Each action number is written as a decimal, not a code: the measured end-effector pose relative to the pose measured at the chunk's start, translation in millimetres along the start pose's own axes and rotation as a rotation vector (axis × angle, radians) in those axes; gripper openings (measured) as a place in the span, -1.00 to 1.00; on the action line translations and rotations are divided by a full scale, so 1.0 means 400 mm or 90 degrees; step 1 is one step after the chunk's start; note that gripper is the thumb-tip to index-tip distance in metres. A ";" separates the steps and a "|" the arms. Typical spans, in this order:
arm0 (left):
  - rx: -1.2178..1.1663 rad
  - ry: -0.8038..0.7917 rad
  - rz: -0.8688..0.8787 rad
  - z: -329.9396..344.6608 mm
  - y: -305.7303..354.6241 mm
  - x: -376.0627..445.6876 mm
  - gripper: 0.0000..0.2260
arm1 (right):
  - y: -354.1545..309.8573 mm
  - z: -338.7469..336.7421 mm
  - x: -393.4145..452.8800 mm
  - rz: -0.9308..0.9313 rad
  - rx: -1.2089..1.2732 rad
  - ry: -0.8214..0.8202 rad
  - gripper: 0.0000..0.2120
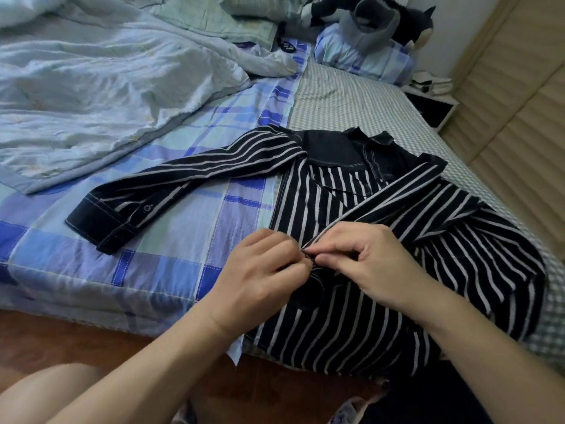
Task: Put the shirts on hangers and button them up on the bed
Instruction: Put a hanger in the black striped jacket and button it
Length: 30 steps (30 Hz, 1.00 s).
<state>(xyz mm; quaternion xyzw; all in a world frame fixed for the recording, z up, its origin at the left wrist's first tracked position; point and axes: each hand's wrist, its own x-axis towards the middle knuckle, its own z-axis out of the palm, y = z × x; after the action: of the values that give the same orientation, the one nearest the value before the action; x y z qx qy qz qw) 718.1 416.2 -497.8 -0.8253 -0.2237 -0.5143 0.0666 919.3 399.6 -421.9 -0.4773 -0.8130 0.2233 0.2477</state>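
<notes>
A black shirt with white stripes (330,191) lies face up on the bed, collar toward the far side, its left sleeve (171,191) stretched out to the left. My left hand (263,273) and my right hand (363,258) meet at the middle of the shirt's front. Both pinch the front edges of the fabric where they come together. The button itself is hidden under my fingertips. No hanger shows; the collar area is dark and folded.
A crumpled pale blue quilt (101,87) covers the bed's far left. Pillows (363,56) and a plush toy (394,16) sit at the head. A blue plaid sheet (171,249) lies under the sleeve. Wooden floor (76,338) runs along the near edge.
</notes>
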 end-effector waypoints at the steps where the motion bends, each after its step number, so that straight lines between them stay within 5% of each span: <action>1: 0.005 -0.006 0.003 -0.004 0.000 0.000 -0.83 | 0.006 0.000 0.000 -0.048 -0.035 0.007 -0.85; 5: 0.012 -0.044 -0.008 -0.008 0.005 -0.007 -0.81 | 0.015 0.007 -0.003 -0.174 -0.207 -0.011 -0.84; 10: 0.010 -0.105 0.017 -0.012 0.007 -0.038 -0.82 | 0.014 0.046 -0.023 -0.117 -0.182 -0.013 -0.86; 14: 0.006 -0.092 0.001 -0.002 0.018 -0.045 -0.84 | 0.013 0.089 -0.046 -0.108 -0.200 0.085 -0.85; 17: -0.103 -0.092 -0.129 0.001 0.021 -0.056 -0.94 | 0.025 0.113 -0.061 -0.083 -0.168 0.207 -0.91; 19: -0.221 -0.092 -0.283 -0.001 0.029 -0.064 -0.83 | 0.034 0.121 -0.069 -0.083 -0.171 0.263 -0.93; 23: -0.270 -0.088 -0.452 0.005 0.049 -0.076 -0.75 | 0.041 0.159 -0.087 -0.109 -0.190 0.261 -0.87; 26: -0.223 -0.126 -0.408 -0.005 0.040 -0.086 -0.70 | 0.051 0.192 -0.115 -0.090 -0.128 0.202 -0.77; 30: -0.129 -0.216 -0.158 -0.037 0.007 -0.089 -0.73 | 0.079 0.166 -0.170 0.080 -0.124 0.282 -0.75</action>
<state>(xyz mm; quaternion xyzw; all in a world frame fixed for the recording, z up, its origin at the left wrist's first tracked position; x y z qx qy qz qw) 694.2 398.0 -521.8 -0.8687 -0.2784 -0.3921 -0.1189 928.2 344.9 -505.3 -0.5855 -0.7254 0.0487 0.3585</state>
